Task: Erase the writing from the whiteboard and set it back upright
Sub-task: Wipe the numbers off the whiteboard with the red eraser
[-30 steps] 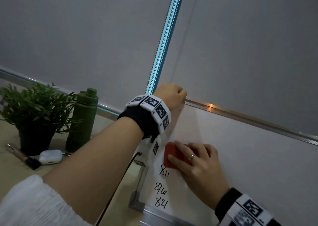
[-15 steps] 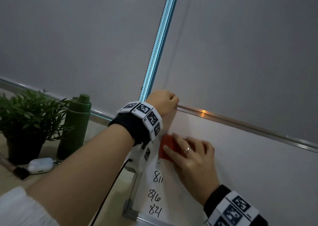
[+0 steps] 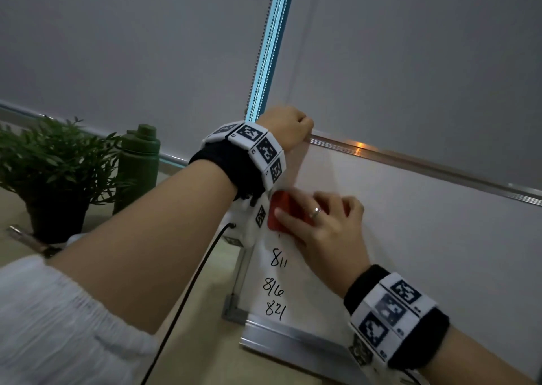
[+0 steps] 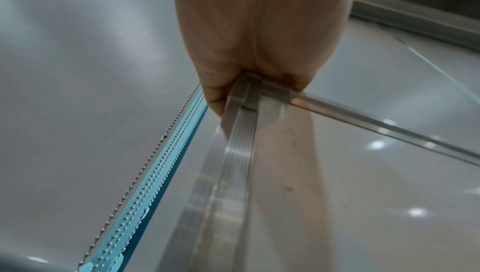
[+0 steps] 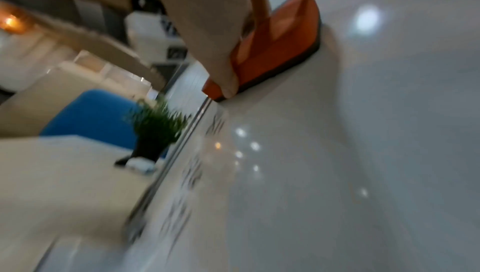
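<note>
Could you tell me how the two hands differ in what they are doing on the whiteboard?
The left hand grips the whiteboard at its top corner frame; the right hand holds the red eraser against the writing surface. The left sits above, fist-like; the right's fingers spread over the eraser. Both wear marker wristbands.

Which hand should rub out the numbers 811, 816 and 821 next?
The right hand. It already holds the red eraser on the whiteboard, just above the numbers. The left hand is busy gripping the board's top corner.
</note>
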